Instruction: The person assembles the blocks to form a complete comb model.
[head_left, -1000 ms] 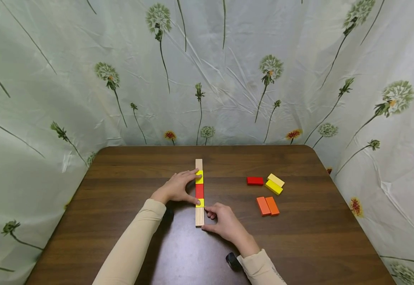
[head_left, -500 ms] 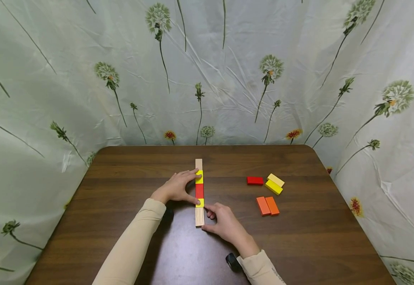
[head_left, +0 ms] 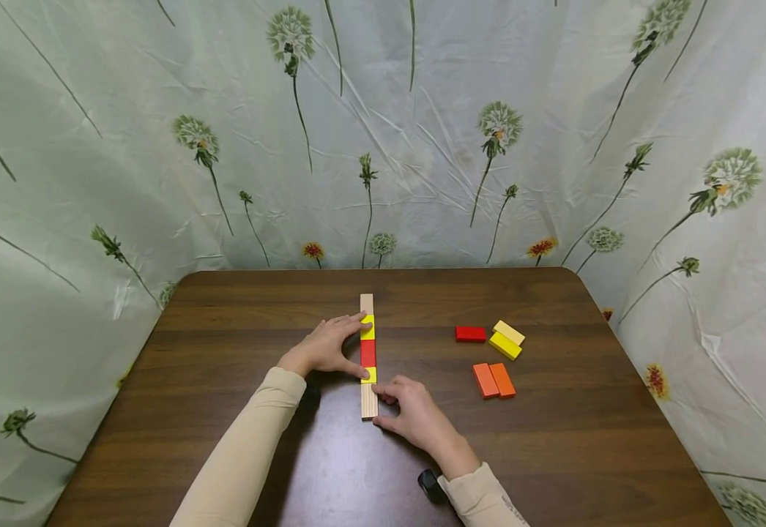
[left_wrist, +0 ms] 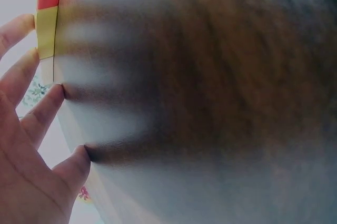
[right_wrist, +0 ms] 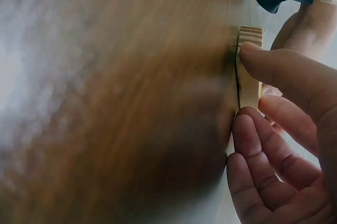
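A straight row of blocks runs away from me in the head view. From near to far it has a striped plain wooden block [head_left: 369,402], a yellow block [head_left: 371,375], a red block [head_left: 367,353], another yellow block [head_left: 367,331] and a pale wooden block [head_left: 366,304]. My left hand [head_left: 324,347] touches the row from the left, fingers spread; its thumb is on the near yellow block, its fingertips at the far one. My right hand [head_left: 417,417] holds the near wooden block, thumb at its near corner, bent index finger at its far end, other fingers curled.
To the right on the brown table [head_left: 574,454] lie a red block [head_left: 471,334], a pale yellow block [head_left: 510,331] against a yellow block [head_left: 505,346], and two orange blocks, the left [head_left: 485,381] and the right [head_left: 503,380] side by side. A flowered curtain [head_left: 422,183] hangs behind.
My right index fingertip has shifted slightly left, from beside the near wooden block to over its right edge. The left hand and the blocks look unmoved.
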{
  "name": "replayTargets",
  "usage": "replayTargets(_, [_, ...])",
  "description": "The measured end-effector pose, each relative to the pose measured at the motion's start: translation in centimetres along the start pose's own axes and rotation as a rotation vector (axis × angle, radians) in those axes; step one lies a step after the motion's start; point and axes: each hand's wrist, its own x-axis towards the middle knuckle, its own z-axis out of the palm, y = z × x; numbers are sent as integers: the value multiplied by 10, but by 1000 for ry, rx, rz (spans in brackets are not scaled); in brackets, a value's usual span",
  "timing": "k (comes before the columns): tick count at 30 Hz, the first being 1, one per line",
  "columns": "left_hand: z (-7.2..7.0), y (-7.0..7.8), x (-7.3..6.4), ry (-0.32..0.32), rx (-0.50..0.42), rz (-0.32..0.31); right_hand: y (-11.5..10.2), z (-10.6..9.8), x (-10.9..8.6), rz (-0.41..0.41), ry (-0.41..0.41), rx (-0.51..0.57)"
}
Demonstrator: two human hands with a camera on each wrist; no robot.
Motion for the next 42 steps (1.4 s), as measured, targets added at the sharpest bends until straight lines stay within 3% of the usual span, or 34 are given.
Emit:
replayTargets(16, [0,0,-3,-8,15,26,1,1,0,-19,24,-15])
replayTargets(27, [-1,6,-6,-60,30,7,2,0,1,-7,25,9])
replayTargets(42, [2,8,-6,-56,69,-16,4,-3,2,-49,18,-19])
